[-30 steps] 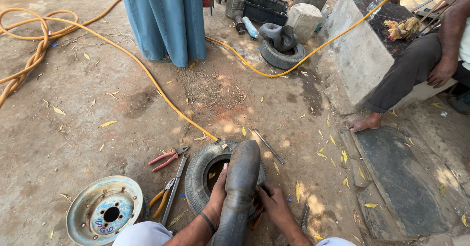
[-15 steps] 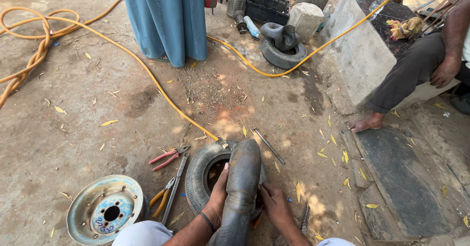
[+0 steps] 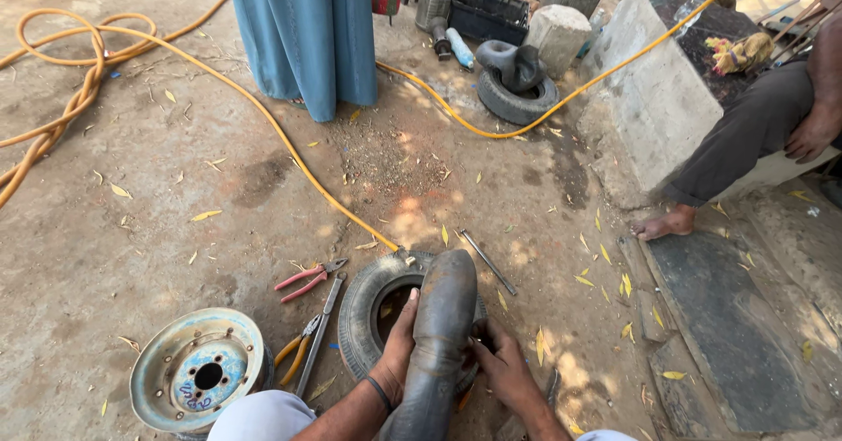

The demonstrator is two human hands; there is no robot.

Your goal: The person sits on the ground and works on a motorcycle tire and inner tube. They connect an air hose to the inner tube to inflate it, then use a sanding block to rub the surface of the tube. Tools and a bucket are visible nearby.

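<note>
Black rubber inner tube (image 3: 443, 336), fat and dusty, arches over the small tyre (image 3: 364, 314) at six o'clock, left hand (image 3: 399, 353) and right hand (image 3: 502, 366) both gripping it, pliers (image 3: 309, 279) and wheel rim (image 3: 197, 375) lying at nine o'clock.

Inner tube (image 3: 441, 336) and tyre (image 3: 368, 314): black. Air hose (image 3: 263, 121): orange-yellow. Pliers (image 3: 309, 279): red handles. Wheel rim (image 3: 195, 375): pale blue, rust-flecked. Cloth (image 3: 307, 29): blue.
</note>
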